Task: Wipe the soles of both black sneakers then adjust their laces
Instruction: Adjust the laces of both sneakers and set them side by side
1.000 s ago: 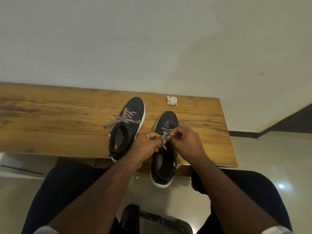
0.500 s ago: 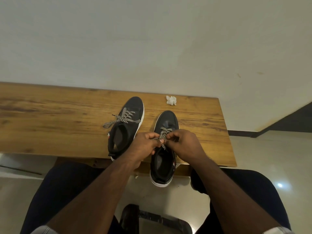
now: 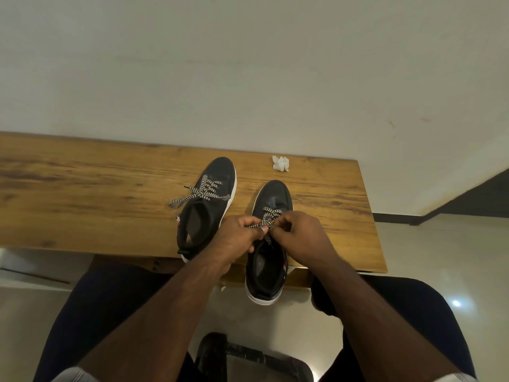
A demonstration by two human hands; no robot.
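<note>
Both hands, left hand (image 3: 237,235) and right hand (image 3: 304,238), pinch the soft, floppy lace (image 3: 265,220) of the right shoe (image 3: 271,244), probably near its ends.

Both hands (image 3: 275,235) in curled pinch

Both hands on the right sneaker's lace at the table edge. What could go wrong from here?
1. The right sneaker has its heel hanging past the table edge; a hard tug by the left hand or right hand on the lace may drag it off onto the floor.
2. The left sneaker also sits at the near edge, right beside the left forearm; a bump might knock it off.
</note>
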